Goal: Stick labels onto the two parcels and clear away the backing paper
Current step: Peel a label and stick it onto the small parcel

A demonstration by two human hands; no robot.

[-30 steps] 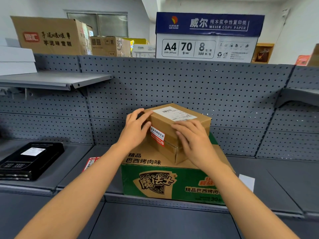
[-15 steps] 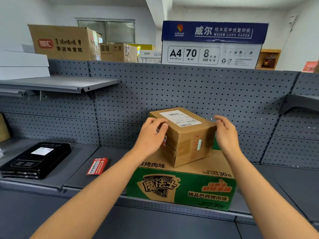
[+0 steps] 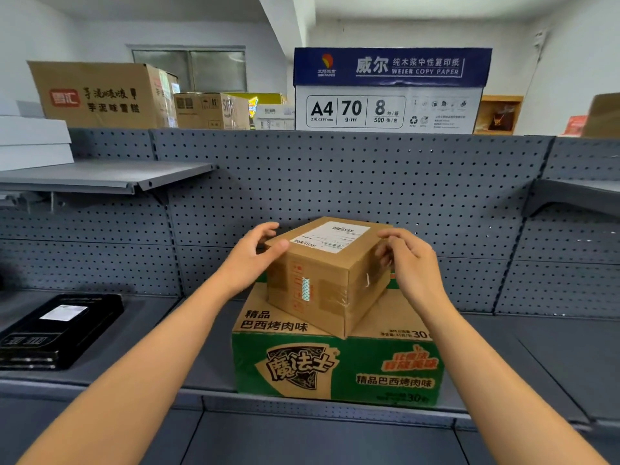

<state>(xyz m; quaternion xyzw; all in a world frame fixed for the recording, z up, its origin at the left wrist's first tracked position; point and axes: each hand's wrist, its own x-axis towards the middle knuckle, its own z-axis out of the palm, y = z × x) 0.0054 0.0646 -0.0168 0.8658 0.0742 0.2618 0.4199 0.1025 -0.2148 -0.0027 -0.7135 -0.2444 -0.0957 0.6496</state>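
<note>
The small parcel [image 3: 322, 283], label [image 3: 330, 237] on top, sits skewed on the green carton [image 3: 335, 367] between both grips — left grip [image 3: 250, 260] curled round its far-left corner, right grip [image 3: 411, 263] curled at its right face, contact unclear — both equally near.

This looks like a stockroom or shop back room fitted with grey metal racking. Perforated back panels [image 3: 369, 182] run from 9 to 3 o'clock, with a bracketed shelf [image 3: 100, 176] at 10. Bulk cartons line the top: a brown carton [image 3: 97, 95] at 11 and a copy-paper case [image 3: 391, 90] at 12. A labelled brown parcel [image 3: 328, 280] sits on a green snack carton [image 3: 335, 370] at 6, and a labelled black package [image 3: 60, 327] lies at 8.
</note>
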